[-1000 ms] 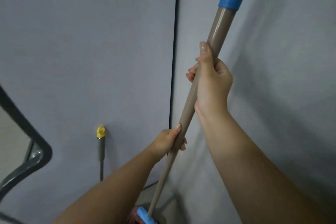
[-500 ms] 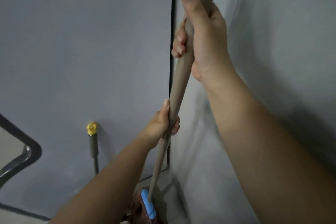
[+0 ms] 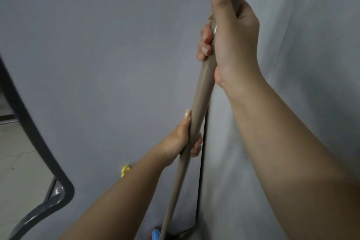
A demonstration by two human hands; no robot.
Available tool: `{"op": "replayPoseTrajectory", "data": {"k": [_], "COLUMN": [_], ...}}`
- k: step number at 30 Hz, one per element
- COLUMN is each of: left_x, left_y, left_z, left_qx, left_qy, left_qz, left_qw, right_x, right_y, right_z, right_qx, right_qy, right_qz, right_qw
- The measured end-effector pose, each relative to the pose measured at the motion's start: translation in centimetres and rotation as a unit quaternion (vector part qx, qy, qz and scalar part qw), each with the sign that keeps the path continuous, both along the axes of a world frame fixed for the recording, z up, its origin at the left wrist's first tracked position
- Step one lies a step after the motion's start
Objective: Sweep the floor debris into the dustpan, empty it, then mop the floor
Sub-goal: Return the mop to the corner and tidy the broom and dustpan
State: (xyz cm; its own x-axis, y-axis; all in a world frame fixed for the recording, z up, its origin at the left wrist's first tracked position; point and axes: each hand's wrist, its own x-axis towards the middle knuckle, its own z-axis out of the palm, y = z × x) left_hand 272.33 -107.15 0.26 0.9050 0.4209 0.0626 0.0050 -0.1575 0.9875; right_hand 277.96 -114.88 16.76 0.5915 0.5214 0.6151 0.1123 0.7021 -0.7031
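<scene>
A long tan handle [image 3: 201, 91] of a broom or mop runs nearly upright through the middle of the head view, in the corner where two grey walls meet. My right hand [image 3: 231, 31] grips it high up, thumb laid along the shaft. Lower down, my left hand [image 3: 185, 138] grips the same handle with fingers curled round it. At the bottom edge a blue head piece [image 3: 155, 235] with a bit of reddish fibre shows at the handle's foot. The rest of the head is cut off. No dustpan is in view.
A dark grey curved frame [image 3: 35, 136] stands at the left, with tiled floor [image 3: 17, 161] behind it. A yellow cap [image 3: 125, 170] of a second stick peeks out by my left forearm, against the left wall. A black seam [image 3: 202, 161] marks the corner.
The handle has come closer and more upright; its blue upper sleeve has left the view. Both hands keep their grip. The view has shifted, so the yellow-capped stick now sits behind my left forearm.
</scene>
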Motion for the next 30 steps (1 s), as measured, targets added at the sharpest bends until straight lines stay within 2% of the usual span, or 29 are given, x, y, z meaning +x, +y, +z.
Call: {"op": "replayPoseTrajectory", "data": {"k": [6,10,13,16,19,23,27,30], "left_x": [3.4,5.9,7.1,7.9,8.5,8.7,8.1,7.5], "left_y": [-1.1,-2.2,-3.2,-4.6,-5.7,-5.7,-5.3,-4.7], "left_z": [-3.6,-10.3,-15.1,-17.8,-19.4,-19.9,-19.5,-19.0], "left_qx": [-0.015,-0.046,-0.115,-0.211,-0.276,-0.301,-0.304,-0.281], "left_qy": [0.036,0.115,0.186,0.240,0.231,0.216,0.209,0.193], "left_qz": [0.005,0.077,0.092,0.071,0.089,0.110,0.090,0.063], "left_qw": [0.999,0.989,0.971,0.945,0.929,0.922,0.925,0.938], "right_x": [3.5,6.8,8.9,10.4,11.0,10.7,9.7,8.8], "right_y": [-1.1,-0.7,-0.6,-0.9,-1.4,-1.8,-2.9,-4.0], "right_z": [-3.0,-10.2,-16.4,-20.6,-21.8,-20.8,-22.7,-25.4], "right_qx": [-0.061,-0.162,-0.264,-0.361,-0.415,-0.534,-0.637,-0.664], "right_qy": [-0.025,-0.022,-0.036,-0.039,-0.024,-0.059,-0.032,-0.018], "right_qz": [-0.108,-0.142,-0.141,-0.139,-0.172,-0.187,-0.139,-0.130], "right_qw": [0.992,0.976,0.953,0.922,0.893,0.822,0.758,0.736]}}
